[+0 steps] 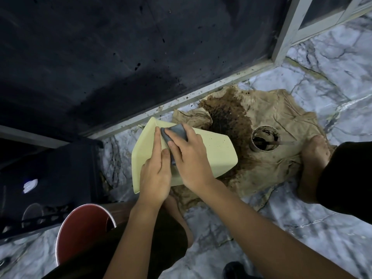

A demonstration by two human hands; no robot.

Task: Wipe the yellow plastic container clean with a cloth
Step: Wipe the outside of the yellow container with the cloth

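The pale yellow plastic container (213, 150) is held off the floor, tilted on its side, with small dark specks on its outer wall. My left hand (156, 172) grips its near left rim, index finger stretched along the wall. My right hand (187, 156) presses a grey cloth (177, 130) flat against the container's upper side. Part of the cloth is hidden under my fingers.
A stained tan cloth (265, 125) with a dark wet patch lies on the marble floor (302, 228). A small tin (265, 140) of dark liquid stands on it. My feet rest nearby. A red bucket (82, 232) stands at lower left, a dark panel behind.
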